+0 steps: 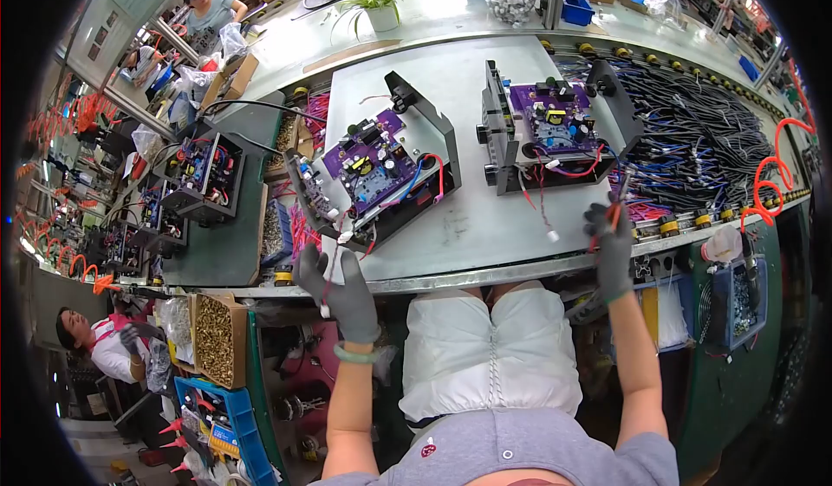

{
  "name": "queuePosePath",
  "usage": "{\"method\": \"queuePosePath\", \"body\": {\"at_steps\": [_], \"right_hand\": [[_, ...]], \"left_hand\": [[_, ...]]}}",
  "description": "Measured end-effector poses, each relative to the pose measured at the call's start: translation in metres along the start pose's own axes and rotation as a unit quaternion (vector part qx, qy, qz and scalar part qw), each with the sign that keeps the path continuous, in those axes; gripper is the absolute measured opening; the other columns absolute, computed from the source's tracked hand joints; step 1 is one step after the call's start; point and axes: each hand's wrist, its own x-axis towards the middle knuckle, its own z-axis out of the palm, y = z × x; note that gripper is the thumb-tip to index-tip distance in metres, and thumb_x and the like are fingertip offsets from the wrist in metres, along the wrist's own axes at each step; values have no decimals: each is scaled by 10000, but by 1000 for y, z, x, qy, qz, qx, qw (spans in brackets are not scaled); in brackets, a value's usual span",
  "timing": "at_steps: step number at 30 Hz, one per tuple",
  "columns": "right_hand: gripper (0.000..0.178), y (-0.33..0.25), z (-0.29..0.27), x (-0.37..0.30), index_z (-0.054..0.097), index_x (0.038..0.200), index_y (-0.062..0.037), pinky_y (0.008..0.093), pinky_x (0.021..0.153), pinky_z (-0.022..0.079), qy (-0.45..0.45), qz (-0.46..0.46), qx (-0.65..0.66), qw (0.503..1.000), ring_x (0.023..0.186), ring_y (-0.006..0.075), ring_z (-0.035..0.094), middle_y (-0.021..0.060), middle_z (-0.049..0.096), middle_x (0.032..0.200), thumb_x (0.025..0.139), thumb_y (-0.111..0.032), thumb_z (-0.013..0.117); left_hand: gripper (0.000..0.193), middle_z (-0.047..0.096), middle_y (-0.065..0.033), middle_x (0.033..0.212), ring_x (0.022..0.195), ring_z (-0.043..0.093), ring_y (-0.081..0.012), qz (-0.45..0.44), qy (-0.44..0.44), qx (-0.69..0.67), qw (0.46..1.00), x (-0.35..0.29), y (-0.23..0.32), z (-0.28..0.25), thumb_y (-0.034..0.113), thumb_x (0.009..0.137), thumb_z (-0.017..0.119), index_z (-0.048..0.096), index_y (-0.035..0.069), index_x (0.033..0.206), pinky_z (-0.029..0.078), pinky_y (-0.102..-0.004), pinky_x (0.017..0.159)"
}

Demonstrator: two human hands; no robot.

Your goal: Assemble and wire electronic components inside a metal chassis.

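Note:
My left hand [345,295], in a grey glove, is closed around a thin wire with white connectors [326,310] at the near left corner of an open-sided black device housing [407,217]. Inside that housing a purple circuit board [371,170] lies tilted, with red and blue wires beside it. My right hand [614,248], gloved too, grips what looks like a pair of pliers with orange-red handles [614,216], its dark tip pointing away from me. A second black housing [555,178] with a purple board [555,118] stands near that hand, its loose white plug [553,236] lying on the work plate.
Bundled black and blue cables [702,139] fill the right side. An orange coiled hose [767,187] hangs there. More device units [204,178] stand on the green surface at left. A plant pot [383,18] sits at the back. Below left is a cardboard box [219,339] of brass-coloured parts.

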Motion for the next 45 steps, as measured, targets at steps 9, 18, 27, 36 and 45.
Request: {"method": "queuePosePath", "body": {"at_steps": [9, 18, 27, 36, 45], "right_hand": [[452, -10, 84, -34, 485, 1364, -13, 303, 776, 515, -221, 189, -30, 956, 832, 134, 626, 61, 628, 936, 952, -175, 574], [491, 4, 113, -17, 437, 1373, -16, 347, 859, 518, -108, 158, 15, 981, 971, 218, 651, 117, 645, 1054, 955, -239, 565], [401, 5, 116, -11, 482, 1297, 0, 310, 719, 515, -69, 164, 21, 984, 775, 151, 611, 63, 595, 901, 960, -206, 550], [327, -22, 63, -11, 635, 1181, -34, 330, 638, 485, -134, 105, -242, 955, 647, 155, 580, 97, 612, 727, 876, -150, 606], [291, -21, 47, -1, 650, 1132, 2, 295, 619, 450, -167, 112, -221, 954, 663, 109, 506, 5, 563, 732, 874, -128, 615]], "left_hand": [[480, 471, -150, 1240, 1018, 504, -247, 261, -50, 119, 957, -44, 59, 45, 49, 829, 669, 494, -1, 1273, 459, -362, 891], [256, 662, -129, 907, 755, 654, -312, 186, -471, -62, 860, -78, 66, 39, 61, 823, 645, 670, 92, 1076, 527, -388, 653], [204, 689, -64, 888, 763, 640, -118, -42, -383, -165, 908, -62, 57, 91, 64, 927, 624, 664, 0, 1116, 519, -268, 698], [236, 673, -44, 820, 649, 588, -81, -292, -376, -264, 839, -28, 78, 168, 213, 910, 682, 697, 13, 1034, 483, -241, 574], [242, 611, 8, 711, 509, 515, -50, -430, -370, -350, 746, -40, 73, 186, 299, 918, 679, 682, 57, 898, 371, -206, 417]]}}
